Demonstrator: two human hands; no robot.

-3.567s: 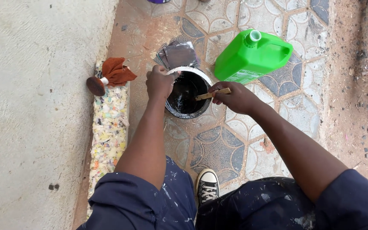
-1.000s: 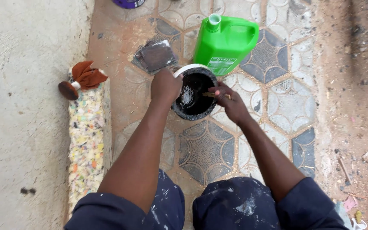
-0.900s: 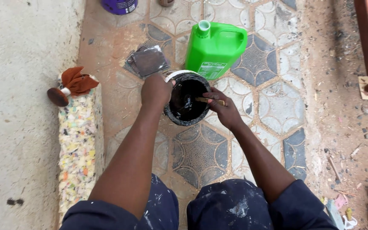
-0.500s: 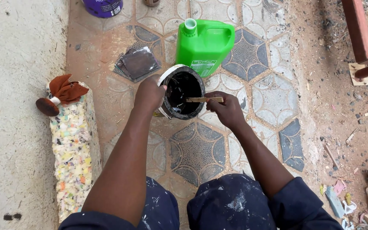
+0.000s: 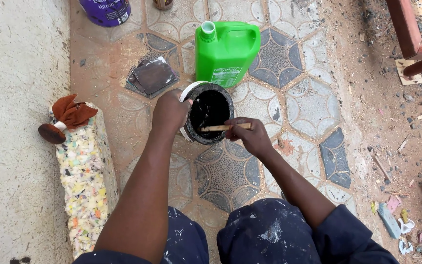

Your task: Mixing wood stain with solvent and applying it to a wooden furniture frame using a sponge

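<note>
Thin wooden stick now lying flatter across the round black paint can, right hand pulled lower

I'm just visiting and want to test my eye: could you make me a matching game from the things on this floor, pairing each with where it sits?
Things:
1. green jug
2. wooden stick
3. purple tub
4. foam block

Places:
A. top left, cut by the frame edge
B. across the black can's mouth, in the right hand
C. left, beside the left arm
D. just beyond the can

Pairs: 1-D, 2-B, 3-A, 4-C
</note>
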